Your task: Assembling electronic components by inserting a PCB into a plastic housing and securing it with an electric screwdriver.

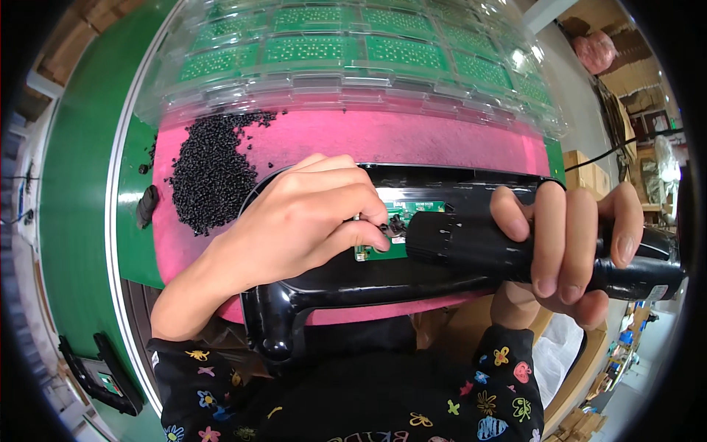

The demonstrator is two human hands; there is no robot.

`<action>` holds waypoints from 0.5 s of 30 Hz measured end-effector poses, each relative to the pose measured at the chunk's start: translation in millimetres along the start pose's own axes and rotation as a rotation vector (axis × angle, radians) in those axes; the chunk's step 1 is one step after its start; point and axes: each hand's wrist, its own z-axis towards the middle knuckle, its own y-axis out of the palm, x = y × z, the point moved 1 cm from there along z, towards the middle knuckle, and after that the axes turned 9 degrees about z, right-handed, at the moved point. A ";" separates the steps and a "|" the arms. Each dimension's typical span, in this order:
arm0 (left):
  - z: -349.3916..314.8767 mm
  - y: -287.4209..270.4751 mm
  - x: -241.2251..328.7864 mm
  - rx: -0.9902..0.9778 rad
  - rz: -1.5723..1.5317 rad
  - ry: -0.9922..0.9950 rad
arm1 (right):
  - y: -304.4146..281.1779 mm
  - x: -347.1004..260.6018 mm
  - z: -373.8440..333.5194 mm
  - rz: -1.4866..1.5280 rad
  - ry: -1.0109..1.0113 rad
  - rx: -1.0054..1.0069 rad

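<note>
Head view: from where I stand, the right hand (571, 247) has its fingers wrapped around a black power screwdriver (471, 243), nose pointing toward the left hand (305, 210). The left thumb and forefinger are pinched together on small dark pieces (398, 225) at that nose; screws, I'd guess, though they're too small to be sure. Just beneath sits the green circuit board (379, 255), inside a glossy black plastic housing (346, 283) on the pink mat (324, 136). The heap of tiny black screws (213, 173) lies within easy reach of the left hand.

To my eye this is seating a screw on the bit, and it calls for patience. I'd feed one at a time, head square to the bit, and keep the motor still while fingertips are that close. A dropped piece could hide under the board, and a slipping nose could scratch it, so a steady right wrist matters most.
</note>
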 end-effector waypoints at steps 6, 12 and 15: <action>2.4 2.4 5.1 0.066 0.136 0.107 | 0.7 -1.5 0.5 -0.050 0.109 -0.020; 2.8 3.8 11.1 0.138 0.380 0.146 | -0.8 -1.9 -2.1 -0.003 0.123 0.079; 3.2 4.3 11.2 0.185 0.391 0.121 | -1.8 0.1 -2.9 0.012 0.064 0.133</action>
